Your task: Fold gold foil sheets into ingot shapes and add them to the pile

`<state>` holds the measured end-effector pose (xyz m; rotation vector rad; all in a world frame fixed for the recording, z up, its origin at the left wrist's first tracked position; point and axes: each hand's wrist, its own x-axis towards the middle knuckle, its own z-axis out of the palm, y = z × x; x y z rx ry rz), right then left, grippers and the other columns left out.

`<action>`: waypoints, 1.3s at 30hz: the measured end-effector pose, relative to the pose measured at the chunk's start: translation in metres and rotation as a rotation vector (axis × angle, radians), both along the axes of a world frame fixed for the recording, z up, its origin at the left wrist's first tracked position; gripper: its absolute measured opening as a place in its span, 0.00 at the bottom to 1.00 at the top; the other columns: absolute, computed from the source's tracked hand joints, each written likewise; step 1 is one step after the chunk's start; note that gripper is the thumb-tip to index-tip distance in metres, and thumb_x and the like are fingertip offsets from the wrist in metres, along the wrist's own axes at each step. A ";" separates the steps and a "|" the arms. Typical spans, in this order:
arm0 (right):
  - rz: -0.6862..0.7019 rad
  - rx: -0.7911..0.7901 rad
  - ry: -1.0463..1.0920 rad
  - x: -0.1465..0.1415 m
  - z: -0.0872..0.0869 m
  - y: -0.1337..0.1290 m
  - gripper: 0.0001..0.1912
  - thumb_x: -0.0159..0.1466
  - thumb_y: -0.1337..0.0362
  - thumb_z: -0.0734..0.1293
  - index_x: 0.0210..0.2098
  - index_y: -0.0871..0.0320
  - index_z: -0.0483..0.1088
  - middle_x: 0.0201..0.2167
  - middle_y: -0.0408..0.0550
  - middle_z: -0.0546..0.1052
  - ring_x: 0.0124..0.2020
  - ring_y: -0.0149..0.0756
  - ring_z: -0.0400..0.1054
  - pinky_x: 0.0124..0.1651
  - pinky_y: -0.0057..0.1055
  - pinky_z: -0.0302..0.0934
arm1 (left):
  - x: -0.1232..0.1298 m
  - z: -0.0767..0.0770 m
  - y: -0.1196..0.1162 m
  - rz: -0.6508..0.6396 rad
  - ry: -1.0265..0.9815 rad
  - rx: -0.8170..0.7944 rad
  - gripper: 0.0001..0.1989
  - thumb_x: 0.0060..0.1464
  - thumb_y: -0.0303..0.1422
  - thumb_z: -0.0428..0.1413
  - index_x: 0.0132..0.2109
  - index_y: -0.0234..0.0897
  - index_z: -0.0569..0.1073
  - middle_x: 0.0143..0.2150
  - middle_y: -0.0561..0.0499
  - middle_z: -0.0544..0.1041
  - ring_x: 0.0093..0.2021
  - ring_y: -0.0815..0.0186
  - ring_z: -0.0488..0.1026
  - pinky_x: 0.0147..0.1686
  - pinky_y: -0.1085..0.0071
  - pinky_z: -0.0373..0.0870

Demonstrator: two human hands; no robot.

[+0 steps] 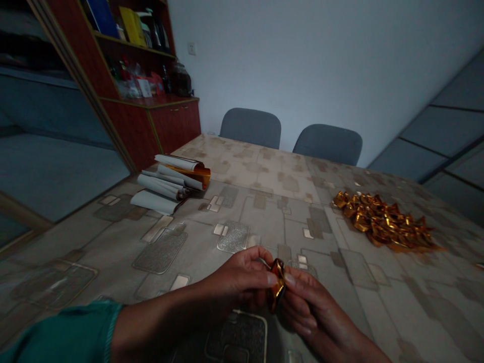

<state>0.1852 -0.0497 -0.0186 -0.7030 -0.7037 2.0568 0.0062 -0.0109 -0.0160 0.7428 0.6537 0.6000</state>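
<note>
Rolled paper sheets (168,184) and a heap of gold foil pieces (381,222) lie on the desk (264,176), well apart from the hands. Left hand (242,275) and right hand (308,307) grip 1 folded gold foil piece (278,285).

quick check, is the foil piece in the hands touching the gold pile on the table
Apart. The head view shows the foil piece between the left hand and right hand, with tablecloth plainly separating it from the gold pile.

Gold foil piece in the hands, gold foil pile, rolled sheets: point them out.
Gold foil piece (278,285), head view, on its middle.
Gold foil pile (381,222), head view, on the heap's centre.
Rolled sheets (161,185), head view, on the middle roll.
</note>
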 end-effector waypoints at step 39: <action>0.016 0.010 -0.066 0.000 0.003 -0.003 0.13 0.66 0.56 0.72 0.31 0.59 0.74 0.12 0.30 0.55 0.12 0.20 0.39 0.17 0.22 0.38 | 0.001 -0.005 0.001 -0.054 -0.057 0.039 0.26 0.41 0.40 0.71 0.39 0.38 0.65 0.27 0.57 0.74 0.20 0.75 0.67 0.20 0.77 0.59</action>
